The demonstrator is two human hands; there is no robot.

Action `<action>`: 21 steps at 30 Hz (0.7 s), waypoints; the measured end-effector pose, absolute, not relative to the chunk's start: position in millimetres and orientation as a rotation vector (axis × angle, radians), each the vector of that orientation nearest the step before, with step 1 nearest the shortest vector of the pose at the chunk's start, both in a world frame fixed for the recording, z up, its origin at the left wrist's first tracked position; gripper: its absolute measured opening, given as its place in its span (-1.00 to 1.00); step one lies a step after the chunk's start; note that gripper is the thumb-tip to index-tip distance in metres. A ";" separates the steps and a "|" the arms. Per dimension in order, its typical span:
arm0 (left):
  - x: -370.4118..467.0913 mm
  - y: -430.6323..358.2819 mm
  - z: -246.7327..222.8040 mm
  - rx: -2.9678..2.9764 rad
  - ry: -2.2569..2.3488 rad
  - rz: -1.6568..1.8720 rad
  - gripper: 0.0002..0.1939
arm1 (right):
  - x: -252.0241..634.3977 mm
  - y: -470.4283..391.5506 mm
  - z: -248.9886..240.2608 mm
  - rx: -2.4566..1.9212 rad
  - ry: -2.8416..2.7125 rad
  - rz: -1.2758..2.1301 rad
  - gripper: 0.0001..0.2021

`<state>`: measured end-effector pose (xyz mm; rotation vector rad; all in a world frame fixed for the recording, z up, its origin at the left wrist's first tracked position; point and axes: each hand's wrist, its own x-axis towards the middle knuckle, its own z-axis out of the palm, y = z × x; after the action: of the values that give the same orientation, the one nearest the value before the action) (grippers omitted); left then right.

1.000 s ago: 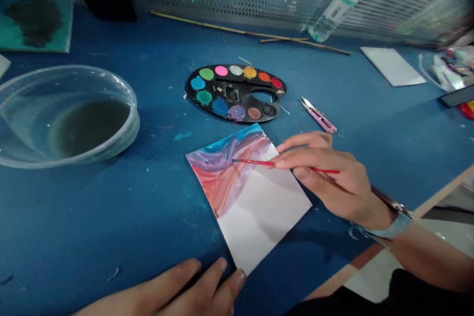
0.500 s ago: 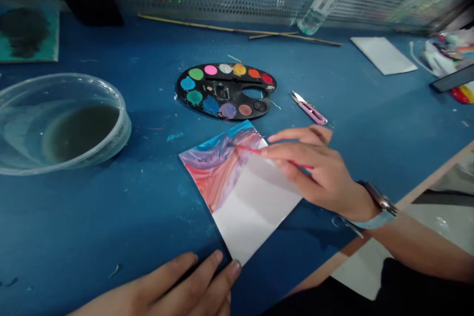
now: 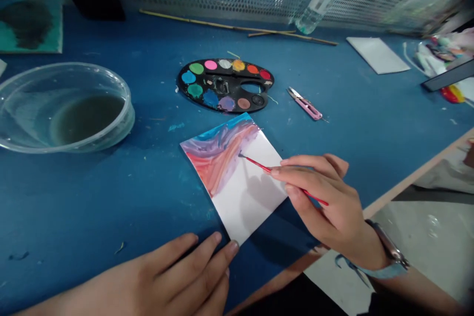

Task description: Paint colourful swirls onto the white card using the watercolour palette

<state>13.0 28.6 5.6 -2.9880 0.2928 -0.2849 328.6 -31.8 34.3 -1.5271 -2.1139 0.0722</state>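
While empty and slightly apart, left fingers (image 3: 194,265) at a corner of the card (image 3: 234,177), right fingers (image 3: 307,177) together around the paintbrush (image 3: 257,163).

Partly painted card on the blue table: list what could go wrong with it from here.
The card might shift, as the left hand seems to steady it only by a fingertip at the near corner. The right hand holds the red paintbrush with its dark tip beside bare white, so a stray stroke could mark it. The open plastic tub of murky water could spill if knocked.
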 end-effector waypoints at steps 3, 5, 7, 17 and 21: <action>14.5 26.5 2.9 -2.997 0.246 -0.364 -0.53 | 325.7 -37.3 31.9 -1.413 -2.178 0.316 -0.75; 14.1 24.7 0.1 -3.000 0.214 -0.420 -0.53 | 324.8 -39.4 31.5 -1.382 -2.190 0.355 -0.73; 12.4 23.7 -1.7 -3.017 0.225 -0.398 -0.52 | 324.0 -40.7 31.8 -1.470 -2.148 0.250 -0.70; 9.5 12.2 -9.3 -3.067 0.142 -0.374 -0.54 | 319.7 -46.6 38.2 -1.393 -2.212 0.339 -0.71; 8.7 6.1 -16.0 -3.075 0.058 -0.401 -0.55 | 325.5 -44.4 39.1 -1.442 -2.148 0.290 -0.69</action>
<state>8.7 6.1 -16.0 -3.0751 0.0582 -0.4015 325.5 -44.4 39.1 -1.4424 -2.1484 0.2895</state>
